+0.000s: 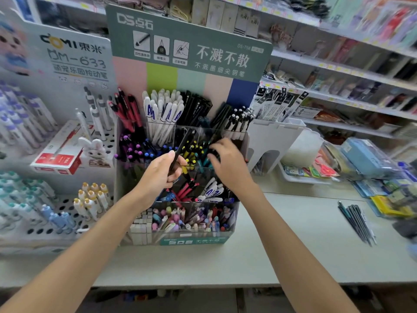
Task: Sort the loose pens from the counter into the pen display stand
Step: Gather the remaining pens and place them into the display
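Note:
A tiered clear pen display stand (234, 213) with a green header card stands on the pale counter (282, 256), its compartments full of pens. My left hand (161, 175) grips a bundle of black pens (185, 143) that slant up over the middle tier. My right hand (228, 163) reaches into the middle tier, fingers curled among the teal and black pens; whether it holds one is hidden. A loose bunch of dark pens (356, 222) lies on the counter to the right.
A white peg-hole pen rack (45, 229) with capped pens stands at the left, a red box (57, 159) on it. White holders (273, 141), a tray and stationery packs (370, 161) crowd the right. Shelves run behind.

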Available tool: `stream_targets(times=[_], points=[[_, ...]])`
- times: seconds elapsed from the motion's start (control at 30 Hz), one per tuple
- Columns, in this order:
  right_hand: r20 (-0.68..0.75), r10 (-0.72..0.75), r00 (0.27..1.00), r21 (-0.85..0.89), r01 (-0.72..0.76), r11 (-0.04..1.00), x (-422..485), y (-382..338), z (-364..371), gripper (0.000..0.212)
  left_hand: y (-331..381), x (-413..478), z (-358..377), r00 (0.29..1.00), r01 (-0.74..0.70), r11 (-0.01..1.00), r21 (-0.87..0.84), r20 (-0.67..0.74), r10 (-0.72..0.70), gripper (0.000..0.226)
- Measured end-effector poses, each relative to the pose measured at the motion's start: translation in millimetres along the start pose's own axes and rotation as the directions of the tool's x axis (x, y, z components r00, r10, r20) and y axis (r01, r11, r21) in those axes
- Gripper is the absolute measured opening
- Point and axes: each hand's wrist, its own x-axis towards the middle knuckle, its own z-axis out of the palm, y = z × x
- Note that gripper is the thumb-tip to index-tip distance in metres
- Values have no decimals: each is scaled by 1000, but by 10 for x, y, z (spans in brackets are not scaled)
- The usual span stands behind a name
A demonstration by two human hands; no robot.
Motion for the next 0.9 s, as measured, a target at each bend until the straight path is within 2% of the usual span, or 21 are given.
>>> stream_targets(times=[0.07,0.1,0.13,0.17,0.2,0.27,0.3,0.33,0.4,0.43,0.5,0.53,0.57,0.6,0.67,0.73,0.77,0.83,0.9], points=[[-15,-70,997,-81,69,994,-2,-15,11,32,4,6,-11,999,-30,1000,8,19,30,37],[-94,-82,992,-110,71,991,23,-28,-35,34,12,5,-15,999,-40,999,21,24,39,35],[-183,-73,980,-75,60,995,40,-81,-106,37,24,4,-16,999,-49,998,27,24,48,33],[-225,-39,974,46,50,998,63,-174,-200,39,45,9,-10,998,-64,998,23,22,64,32],[-199,12,980,217,32,976,103,-275,-294,43,69,15,-2,996,-83,996,17,27,82,30],[19,71,997,504,-71,861,192,-467,-420,51,132,25,21,993,-104,994,41,57,102,28],[83,55,995,547,-92,832,231,-544,-446,50,174,39,28,992,-105,992,65,73,100,26],[63,43,997,553,-71,830,271,-567,-442,44,220,56,29,993,-94,992,84,85,87,24],[-114,125,986,575,-37,817,354,-569,-491,32,298,78,-16,996,-53,993,109,78,45,22],[-237,215,947,596,-33,802,416,-547,-536,31,326,83,-62,998,-37,992,118,58,30,22],[-484,363,796,613,13,790,549,-514,-655,30,344,80,-174,1000,-9,992,130,-1,10,22],[-572,378,727,589,44,807,628,-520,-705,30,340,80,-233,999,-4,990,143,-31,9,21],[-625,359,693,537,49,842,718,-534,-718,31,339,76,-285,998,-3,986,166,-55,12,20],[-643,316,698,476,41,878,799,-547,-699,33,327,70,-332,997,0,982,189,-73,14,19],[-574,196,795,369,37,929,946,-570,-566,39,312,59,-394,996,8,976,220,-94,13,19],[-383,75,921,212,9,977,1009,-571,-340,42,305,45,-410,995,15,968,252,-95,10,19],[-302,24,953,87,3,996,989,-575,-224,41,301,35,-406,996,16,963,269,-92,9,19],[-267,-11,964,-60,-5,998,892,-552,-81,41,285,18,-383,996,16,955,296,-84,9,19],[-415,32,909,4,-33,999,718,-484,-96,44,276,7,-323,998,12,950,313,-62,7,19]])
